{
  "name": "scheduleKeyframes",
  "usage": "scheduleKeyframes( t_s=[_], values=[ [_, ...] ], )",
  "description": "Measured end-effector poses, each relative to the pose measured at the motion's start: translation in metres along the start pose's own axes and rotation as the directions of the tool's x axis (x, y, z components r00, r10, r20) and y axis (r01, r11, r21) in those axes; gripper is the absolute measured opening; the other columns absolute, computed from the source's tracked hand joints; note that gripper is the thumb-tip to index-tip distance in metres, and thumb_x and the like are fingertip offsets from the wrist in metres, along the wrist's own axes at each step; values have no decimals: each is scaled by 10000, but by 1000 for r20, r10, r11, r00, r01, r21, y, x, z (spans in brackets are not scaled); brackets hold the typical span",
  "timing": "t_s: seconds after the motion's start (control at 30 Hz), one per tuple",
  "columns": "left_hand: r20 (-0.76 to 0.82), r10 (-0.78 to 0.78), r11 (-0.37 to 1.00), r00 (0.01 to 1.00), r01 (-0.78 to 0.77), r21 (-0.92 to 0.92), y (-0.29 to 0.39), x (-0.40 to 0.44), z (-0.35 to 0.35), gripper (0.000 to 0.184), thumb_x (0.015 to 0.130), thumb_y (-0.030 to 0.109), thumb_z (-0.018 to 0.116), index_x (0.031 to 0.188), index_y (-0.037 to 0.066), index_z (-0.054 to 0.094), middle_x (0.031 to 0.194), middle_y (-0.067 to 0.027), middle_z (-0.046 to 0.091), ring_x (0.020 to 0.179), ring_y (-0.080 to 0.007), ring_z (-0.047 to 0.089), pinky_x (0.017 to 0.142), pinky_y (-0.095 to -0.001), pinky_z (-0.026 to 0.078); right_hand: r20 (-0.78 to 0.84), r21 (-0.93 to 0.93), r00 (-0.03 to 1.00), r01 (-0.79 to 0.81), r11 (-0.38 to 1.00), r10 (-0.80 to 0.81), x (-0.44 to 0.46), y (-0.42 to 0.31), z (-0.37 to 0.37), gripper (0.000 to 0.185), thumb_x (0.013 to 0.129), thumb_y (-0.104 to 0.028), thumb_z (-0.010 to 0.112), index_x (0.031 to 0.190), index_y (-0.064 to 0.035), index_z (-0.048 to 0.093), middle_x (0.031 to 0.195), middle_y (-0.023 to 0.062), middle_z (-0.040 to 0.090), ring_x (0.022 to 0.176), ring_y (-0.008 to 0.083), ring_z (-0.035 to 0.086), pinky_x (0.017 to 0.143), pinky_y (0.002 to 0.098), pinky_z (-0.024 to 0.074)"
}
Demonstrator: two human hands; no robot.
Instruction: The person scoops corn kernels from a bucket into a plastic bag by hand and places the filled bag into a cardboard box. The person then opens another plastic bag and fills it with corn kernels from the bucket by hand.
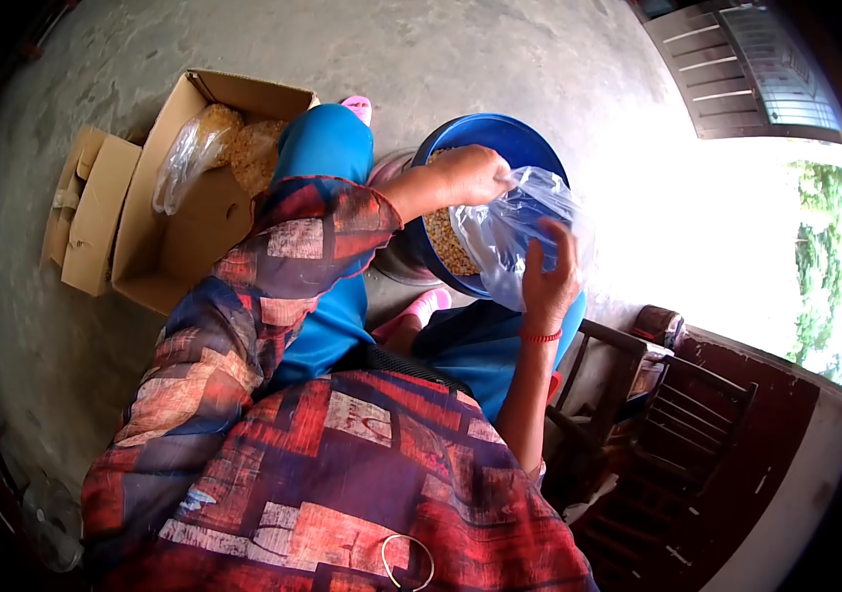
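A clear plastic bag (500,247) hangs at the right side of a blue bucket (475,121), partly over its mouth. My left hand (475,176) is closed on the bag's upper edge, above the bucket. My right hand (551,271), with a red bracelet at the wrist, is up against the bag's near side. Its thumb and fingers are apart. Inside the bucket lie yellowish, grain-like pieces (448,242), partly hidden by the bag and my left arm. I cannot make out anything inside the bag.
To the left, an open cardboard box (184,247) holds filled plastic bags (214,138), with its flaps (95,212) folded outward. My knees flank the bucket. At lower right stands a dark wooden chair (618,380). A bright doorway (736,227) opens at the right.
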State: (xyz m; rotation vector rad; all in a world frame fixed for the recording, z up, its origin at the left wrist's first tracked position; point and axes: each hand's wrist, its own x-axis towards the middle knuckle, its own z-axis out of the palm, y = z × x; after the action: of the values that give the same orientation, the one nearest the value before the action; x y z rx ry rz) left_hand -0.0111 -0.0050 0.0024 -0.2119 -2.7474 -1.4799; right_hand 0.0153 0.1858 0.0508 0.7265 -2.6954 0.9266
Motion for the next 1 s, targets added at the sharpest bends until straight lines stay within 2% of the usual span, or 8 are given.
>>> scheduleKeyframes(
  t_s=[0.07, 0.37, 0.5, 0.7, 0.77, 0.83, 0.9, 1.0],
  values=[
    [34, 5, 992, 999, -1, -123, 3, 1, 1, 222, 802, 251, 559, 777, 40, 622, 745, -146, 624, 741, -300, 602, 680, -372, 449, 101, 218, 995, -27, 976, 5, -1, -17, 4, 154, 734, 47, 511, 826, -25, 612, 846, 116, 615, 803, 263, 605, 735, 335, 468],
    [63, 303, 871, 951, -250, -423, 22, -8, -1, 250, 813, 150, 541, 999, -5, 603, 894, -131, 654, 853, -162, 608, 804, -278, 450, 403, 25, 915, 17, 1000, -26, -8, 26, 51, 436, 785, -53, 455, 1206, 10, 363, 1140, 277, 478, 1026, 437, 469, 835, 461, 401],
    [66, 301, 814, 951, -220, -538, 36, -11, -21, 239, 786, 88, 557, 987, -29, 610, 901, -115, 660, 859, -109, 594, 802, -255, 453, 494, -26, 859, 168, 985, -133, -5, 89, 56, 379, 789, -169, 509, 1146, -41, 513, 1150, 206, 516, 1104, 340, 453, 954, 406, 335],
    [-34, 129, 950, 991, -134, -282, 17, 1, -19, 203, 788, 180, 551, 876, 25, 649, 763, -123, 653, 725, -176, 625, 677, -296, 466, 731, 39, 643, -375, 926, 230, 18, 26, 23, 331, 778, -127, 539, 1097, -42, 555, 1128, 235, 521, 1101, 304, 480, 911, 392, 371],
    [32, 69, 997, 997, -67, -43, 13, 1, -15, 219, 794, 219, 555, 869, 37, 652, 758, -137, 646, 718, -210, 628, 672, -312, 463, 683, 172, 715, -356, 918, 149, 17, 13, 26, 365, 739, -108, 571, 1096, -42, 537, 1010, 233, 559, 997, 341, 530, 844, 406, 415],
    [-43, 205, 936, 978, -209, -285, 6, 3, -2, 262, 851, 253, 531, 833, 11, 630, 611, -86, 573, 581, -123, 508, 573, -307, 423, 345, 65, 899, 263, 963, -269, 17, 17, 37, 392, 720, -103, 586, 1101, -50, 512, 883, 195, 586, 827, 401, 560, 785, 422, 446],
    [21, 150, 876, 988, -123, -466, 14, -1, -12, 292, 884, 274, 492, 818, 28, 634, 560, -62, 525, 538, -113, 471, 554, -295, 415, 335, -15, 891, 331, 944, -307, 11, 50, 52, 363, 755, -121, 545, 1110, -73, 491, 896, 195, 601, 795, 429, 569, 775, 437, 452],
    [205, -43, 892, 978, 130, -432, 6, 2, -21, 438, 923, 384, 379, 833, 53, 650, 578, -79, 565, 543, -129, 531, 571, -275, 430, 817, -165, 573, 112, 980, 72, 4, 109, 70, 367, 830, -189, 445, 1197, -177, 468, 1008, 236, 584, 937, 377, 570, 814, 431, 435]
  ],
)
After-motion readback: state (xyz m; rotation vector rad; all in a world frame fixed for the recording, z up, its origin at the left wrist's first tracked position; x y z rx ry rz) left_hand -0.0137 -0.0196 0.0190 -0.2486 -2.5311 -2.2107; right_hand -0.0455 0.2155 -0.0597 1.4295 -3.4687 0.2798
